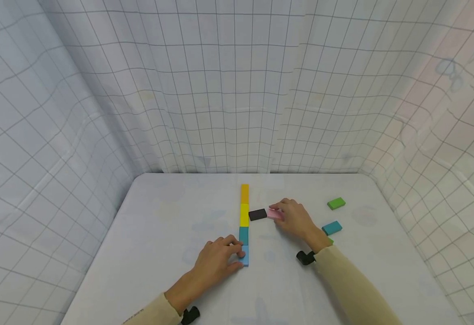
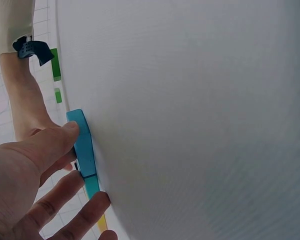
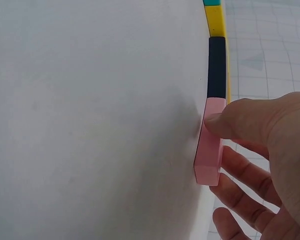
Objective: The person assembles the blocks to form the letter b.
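Observation:
A straight column of blocks lies on the white table: orange (image 1: pixel 244 194) at the far end, then yellow (image 1: pixel 244 215), teal (image 1: pixel 243 235) and light blue (image 1: pixel 245 260) nearest me. My left hand (image 1: pixel 216 261) holds the light blue block at its sides, with the thumb near its close end. Sticking out rightward from the yellow block is a black block (image 1: pixel 257 215). Against its right end sits a pink block (image 3: pixel 210 142), which my right hand (image 1: pixel 296 220) pinches between thumb and fingers. The fingers partly cover the pink block in the head view.
To the right lie a green block (image 1: pixel 336 203) and a loose teal block (image 1: pixel 332 227). Another green block (image 1: pixel 331 241) is partly hidden by the right wrist. A white gridded curtain (image 1: pixel 229 90) encloses the table (image 1: pixel 160 216) at the back and sides.

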`<state>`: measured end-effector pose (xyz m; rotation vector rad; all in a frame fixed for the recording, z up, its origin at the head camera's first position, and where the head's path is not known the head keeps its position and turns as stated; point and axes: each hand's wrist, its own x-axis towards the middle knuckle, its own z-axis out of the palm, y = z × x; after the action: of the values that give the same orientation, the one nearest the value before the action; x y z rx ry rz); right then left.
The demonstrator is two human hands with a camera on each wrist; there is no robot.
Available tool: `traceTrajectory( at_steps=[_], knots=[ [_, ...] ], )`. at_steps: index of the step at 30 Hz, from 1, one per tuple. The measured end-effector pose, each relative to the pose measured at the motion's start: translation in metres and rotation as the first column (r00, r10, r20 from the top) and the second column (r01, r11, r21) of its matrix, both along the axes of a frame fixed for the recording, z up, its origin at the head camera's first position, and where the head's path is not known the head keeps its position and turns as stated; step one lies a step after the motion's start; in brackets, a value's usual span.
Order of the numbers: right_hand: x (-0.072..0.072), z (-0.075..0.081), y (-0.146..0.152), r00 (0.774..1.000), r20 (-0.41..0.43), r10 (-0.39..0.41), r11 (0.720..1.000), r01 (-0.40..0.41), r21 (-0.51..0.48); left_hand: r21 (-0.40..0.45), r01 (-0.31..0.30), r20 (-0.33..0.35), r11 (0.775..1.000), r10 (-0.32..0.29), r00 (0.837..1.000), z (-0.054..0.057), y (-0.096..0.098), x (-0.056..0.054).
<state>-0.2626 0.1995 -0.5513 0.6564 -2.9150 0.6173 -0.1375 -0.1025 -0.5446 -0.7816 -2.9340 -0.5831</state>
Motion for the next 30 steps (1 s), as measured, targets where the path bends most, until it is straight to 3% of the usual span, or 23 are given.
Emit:
traceTrajectory(
  at_steps=[13, 30],
  knots=[
    [0.007, 0.001, 0.012, 1.0, -0.009, -0.021, 0.999, 0.021, -0.036, 0.013, 0.002, 0.003, 1.0, -0.002, 1.0, 0.001, 0.0, 0.001],
    [0.029, 0.003, 0.052, 0.997, 0.001, -0.076, 0.992, 0.076, -0.096, 0.022, 0.007, -0.001, 1.0, -0.007, 1.0, 0.002, -0.001, 0.002]
  ],
)
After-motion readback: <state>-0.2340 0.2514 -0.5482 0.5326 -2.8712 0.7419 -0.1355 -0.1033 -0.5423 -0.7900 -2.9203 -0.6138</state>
